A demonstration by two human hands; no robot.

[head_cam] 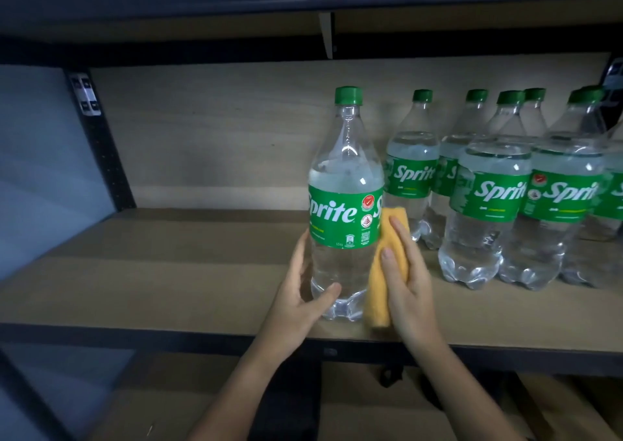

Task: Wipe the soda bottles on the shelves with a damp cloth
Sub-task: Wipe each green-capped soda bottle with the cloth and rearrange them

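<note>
A clear Sprite bottle (345,204) with a green cap and green label is gripped low on its body by the left hand (303,299), the thumb curled across the front near the base and the fingers wrapped round its far left side, where they are mostly hidden. A folded orange cloth (387,262) is pressed flat against the bottle's right side by the right hand (406,279), whose fingers (399,235) are held nearly straight along the cloth; whether the thumb is tucked behind the cloth cannot be told. The bottle is stood upright near the front edge of the wooden shelf (168,272), its liquid colourless and its upper part empty. Just to the right and further back, a group of other Sprite bottles (488,204) is seen standing close together in rows, their outlines somewhat blurred in the dim light
</note>
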